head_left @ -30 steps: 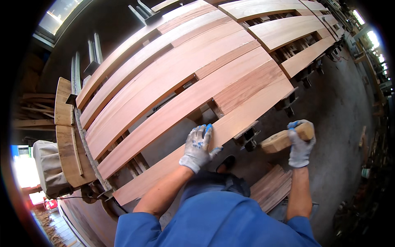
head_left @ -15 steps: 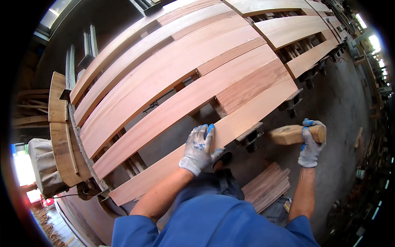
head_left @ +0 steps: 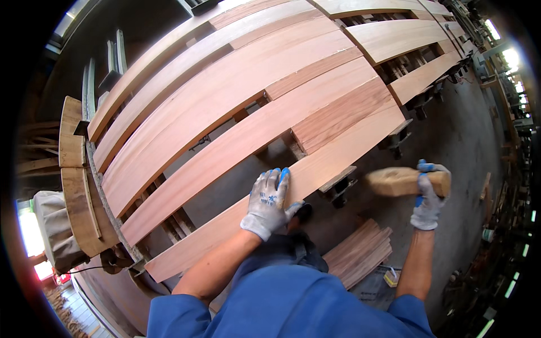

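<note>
My left hand [head_left: 267, 203], in a grey work glove with blue fingertips, lies across the nearest long pale board [head_left: 197, 245]. Its fingers are stretched out over the wood and the thumb sits by the near edge. My right hand [head_left: 431, 191], gloved alike, is wrapped round one end of a thick wooden block [head_left: 394, 182]. The block is held in the air, to the right of the boards and apart from them; its left end is blurred. Beside the near board a shorter reddish piece [head_left: 344, 119] is fitted against it, with a gap to its left.
More long boards [head_left: 225, 93] lie side by side on a metal frame, with slots between them. Another board assembly [head_left: 394, 40] lies at the far right. Metal clamps [head_left: 338, 188] stick out under the near edge. Stacked planks [head_left: 360, 250] lie low, near my body.
The boards have shifted slightly left in view. My right hand and the wooden block sit a little farther right of the near board's end. My left hand stays on the board.
</note>
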Tool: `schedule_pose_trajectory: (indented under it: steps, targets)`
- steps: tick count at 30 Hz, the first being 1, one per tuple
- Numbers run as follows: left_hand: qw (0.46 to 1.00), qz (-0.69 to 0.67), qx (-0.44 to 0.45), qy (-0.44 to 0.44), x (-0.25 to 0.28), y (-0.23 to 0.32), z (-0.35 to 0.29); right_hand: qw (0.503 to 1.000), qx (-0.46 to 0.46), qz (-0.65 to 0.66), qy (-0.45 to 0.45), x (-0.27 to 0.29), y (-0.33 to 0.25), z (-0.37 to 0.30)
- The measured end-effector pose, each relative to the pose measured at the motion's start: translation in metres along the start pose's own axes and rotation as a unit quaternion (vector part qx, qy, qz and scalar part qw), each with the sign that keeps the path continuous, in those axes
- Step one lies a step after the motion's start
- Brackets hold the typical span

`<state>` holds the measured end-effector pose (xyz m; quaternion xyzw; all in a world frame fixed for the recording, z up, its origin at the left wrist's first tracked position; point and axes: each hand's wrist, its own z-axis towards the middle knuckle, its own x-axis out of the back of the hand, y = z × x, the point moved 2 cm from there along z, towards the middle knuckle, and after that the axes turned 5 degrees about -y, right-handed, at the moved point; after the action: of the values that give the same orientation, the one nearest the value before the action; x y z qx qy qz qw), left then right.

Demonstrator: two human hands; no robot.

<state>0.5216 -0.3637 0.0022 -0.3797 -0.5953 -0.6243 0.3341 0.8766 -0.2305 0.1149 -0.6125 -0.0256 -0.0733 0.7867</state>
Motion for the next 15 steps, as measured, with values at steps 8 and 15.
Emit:
schedule_pose_trajectory:
  steps: [8, 15]
  targets:
    - [1.0, 0.0, 0.001, -0.003, -0.002, 0.001, 0.002, 0.985, -0.057, -0.076, -0.142, -0.068, 0.01, -0.062]
    - [1.0, -0.003, 0.006, 0.002, -0.001, 0.0, 0.0, 0.999, 0.01, -0.034, 0.018, -0.015, 0.008, -0.015]
